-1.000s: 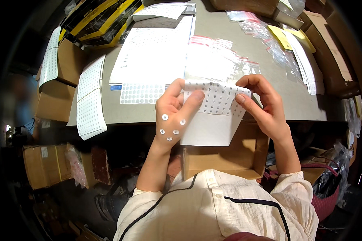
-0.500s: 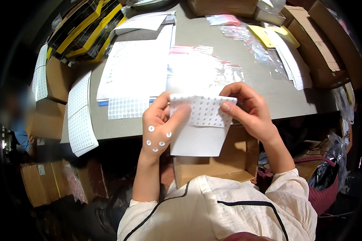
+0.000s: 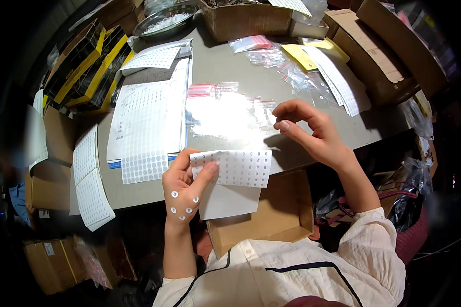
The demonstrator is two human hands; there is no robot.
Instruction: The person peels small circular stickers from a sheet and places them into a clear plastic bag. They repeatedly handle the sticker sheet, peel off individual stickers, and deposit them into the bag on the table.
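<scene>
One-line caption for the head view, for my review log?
Left hand holds a folded sticker sheet; right hand is lifted above clear bags.

The left hand [image 3: 185,188] covers the near-left corner of a folded sticker sheet [image 3: 234,177], whose tiny printed marks are too small to make out. The right hand [image 3: 312,134] pinches thumb and forefinger together, possibly on a single sticker, too small to confirm. Glare washes out the clear zip bags [image 3: 225,113] on the grey table [image 3: 230,66]. A cardboard box [image 3: 271,215] below is partly hidden by the sheet. The picture's rim falls into dark blur.
</scene>
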